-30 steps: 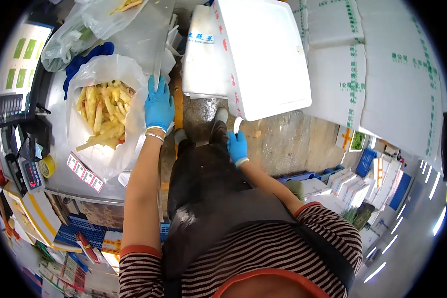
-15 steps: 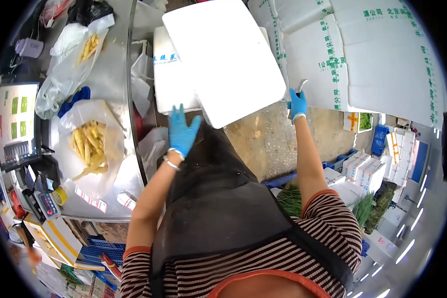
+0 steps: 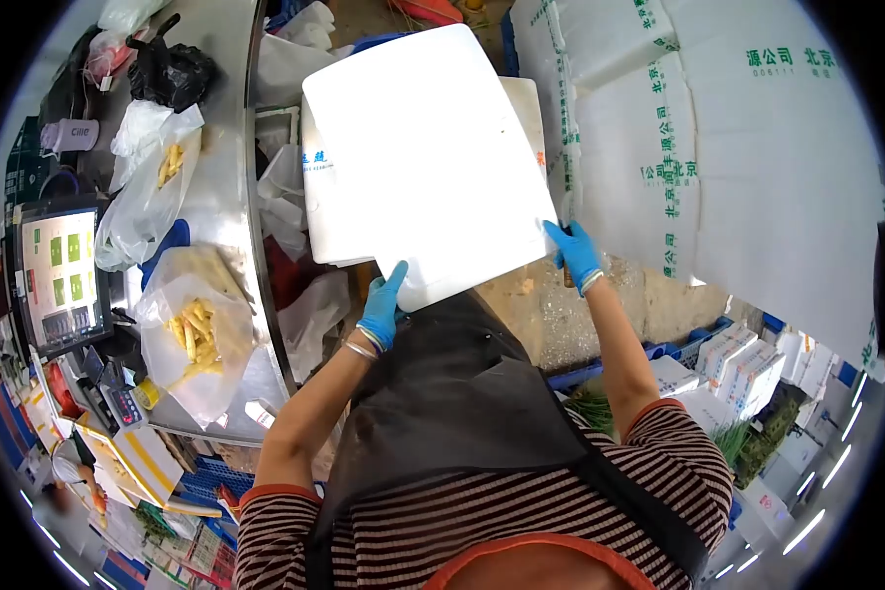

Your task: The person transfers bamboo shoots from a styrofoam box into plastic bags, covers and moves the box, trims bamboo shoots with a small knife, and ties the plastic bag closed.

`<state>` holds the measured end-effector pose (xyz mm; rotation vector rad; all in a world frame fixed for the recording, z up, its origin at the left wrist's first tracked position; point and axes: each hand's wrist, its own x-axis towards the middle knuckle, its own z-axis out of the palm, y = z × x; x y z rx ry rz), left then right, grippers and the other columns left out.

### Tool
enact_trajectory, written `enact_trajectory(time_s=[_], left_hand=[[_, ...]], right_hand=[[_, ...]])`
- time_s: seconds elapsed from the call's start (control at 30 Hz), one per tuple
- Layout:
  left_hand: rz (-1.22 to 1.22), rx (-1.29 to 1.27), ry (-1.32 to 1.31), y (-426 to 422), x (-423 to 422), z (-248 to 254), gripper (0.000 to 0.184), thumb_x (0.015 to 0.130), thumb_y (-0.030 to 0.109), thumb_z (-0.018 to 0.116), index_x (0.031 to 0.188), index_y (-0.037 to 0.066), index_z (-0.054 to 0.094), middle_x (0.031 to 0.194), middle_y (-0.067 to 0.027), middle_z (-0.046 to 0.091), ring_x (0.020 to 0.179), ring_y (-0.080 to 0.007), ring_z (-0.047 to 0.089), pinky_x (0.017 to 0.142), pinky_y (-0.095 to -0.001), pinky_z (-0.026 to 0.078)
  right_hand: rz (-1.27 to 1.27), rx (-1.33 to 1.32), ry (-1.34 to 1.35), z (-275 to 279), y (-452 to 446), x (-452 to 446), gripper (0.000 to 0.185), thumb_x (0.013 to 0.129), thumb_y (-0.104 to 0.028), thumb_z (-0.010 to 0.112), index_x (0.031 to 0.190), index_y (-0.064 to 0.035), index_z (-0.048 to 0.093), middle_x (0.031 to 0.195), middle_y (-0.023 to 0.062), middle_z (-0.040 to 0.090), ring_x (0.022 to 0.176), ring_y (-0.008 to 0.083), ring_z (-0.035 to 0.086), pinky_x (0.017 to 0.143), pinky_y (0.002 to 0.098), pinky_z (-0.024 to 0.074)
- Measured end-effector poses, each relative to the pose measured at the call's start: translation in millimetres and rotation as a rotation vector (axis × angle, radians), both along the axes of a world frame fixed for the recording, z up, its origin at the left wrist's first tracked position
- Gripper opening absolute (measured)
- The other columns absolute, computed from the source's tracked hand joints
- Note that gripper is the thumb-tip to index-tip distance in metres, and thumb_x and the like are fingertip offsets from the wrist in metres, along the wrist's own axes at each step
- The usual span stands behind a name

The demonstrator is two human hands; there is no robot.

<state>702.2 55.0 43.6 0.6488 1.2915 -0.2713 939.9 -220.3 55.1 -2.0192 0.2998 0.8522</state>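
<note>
A white foam lid (image 3: 428,162) lies askew across a white foam box (image 3: 323,221) with printed characters, hiding most of it. My left hand (image 3: 382,313), in a blue glove, grips the lid's near left corner, thumb on top and fingers at the edge. At the near right corner, my right hand (image 3: 575,258), also gloved in blue, closes on the lid's edge. A short dark handle (image 3: 567,277) shows under the right hand; the rest of that tool is hidden.
On the left, a steel counter (image 3: 231,197) carries plastic bags of yellowish pieces (image 3: 195,334), a black bag (image 3: 172,74) and a screen (image 3: 61,275). Large white printed foam boxes (image 3: 718,147) stand stacked at the right. Green stalks (image 3: 590,405) lie near my right elbow.
My left hand has moved down from open fingers to a grip on the lid's corner. My right hand has come to its right corner. The curved metal tool part is now hidden.
</note>
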Motion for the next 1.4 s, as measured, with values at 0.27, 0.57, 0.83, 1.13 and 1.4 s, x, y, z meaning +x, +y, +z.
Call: enact_trajectory(time_s=[0.27, 0.57, 0.83, 1.13, 1.4], left_hand=[[0.071, 0.126, -0.181, 6, 2, -22, 0.042, 0.084, 0.036, 0.074, 0.100, -0.001, 0.062, 0.092, -0.0097, 0.065, 0.075, -0.0175, 0.064, 0.064, -0.0321, 0.054], [0.031, 0.372, -0.242, 29, 15, 21, 0.045, 0.088, 0.032, 0.071, 0.109, -0.007, 0.062, 0.100, -0.0119, 0.066, 0.082, -0.0167, 0.065, 0.071, -0.0293, 0.054], [0.061, 0.325, -0.078, 51, 17, 36, 0.039, 0.086, 0.033, 0.074, 0.095, -0.004, 0.063, 0.086, -0.0062, 0.062, 0.068, -0.0115, 0.055, 0.061, -0.0266, 0.046], [0.233, 0.015, -0.454, 78, 5, 45, 0.057, 0.093, 0.028, 0.064, 0.138, -0.002, 0.045, 0.129, -0.0088, 0.056, 0.117, -0.0184, 0.054, 0.100, -0.0303, 0.043], [-0.372, 0.735, -1.385, 199, 103, 203, 0.063, 0.097, 0.054, 0.041, 0.142, 0.010, 0.039, 0.135, -0.0084, 0.051, 0.124, -0.0218, 0.047, 0.106, -0.0400, 0.038]], right_hand=[[0.372, -0.043, 0.211, 27, 16, 53, 0.066, 0.080, -0.056, 0.071, 0.102, 0.0061, 0.062, 0.067, 0.0062, 0.057, 0.046, 0.0131, 0.048, 0.039, 0.0277, 0.0387], [0.430, -0.029, 0.155, 56, 38, 55, 0.066, 0.080, -0.054, 0.072, 0.106, 0.0059, 0.064, 0.071, 0.0080, 0.060, 0.047, 0.0133, 0.049, 0.040, 0.0280, 0.0387], [0.431, -0.037, 0.223, 31, 41, 47, 0.067, 0.081, -0.054, 0.071, 0.108, 0.0070, 0.061, 0.070, 0.0094, 0.062, 0.045, 0.0140, 0.051, 0.038, 0.0272, 0.0398], [0.421, -0.058, 0.144, 118, 57, 47, 0.071, 0.081, -0.062, 0.065, 0.096, 0.0076, 0.064, 0.062, 0.0063, 0.060, 0.041, 0.0127, 0.049, 0.037, 0.0266, 0.0396], [0.046, 0.452, -0.204, 162, 84, 80, 0.047, 0.100, -0.046, 0.044, 0.108, -0.0048, 0.067, 0.073, 0.0041, 0.064, 0.047, 0.0079, 0.041, 0.045, 0.0222, 0.0381]])
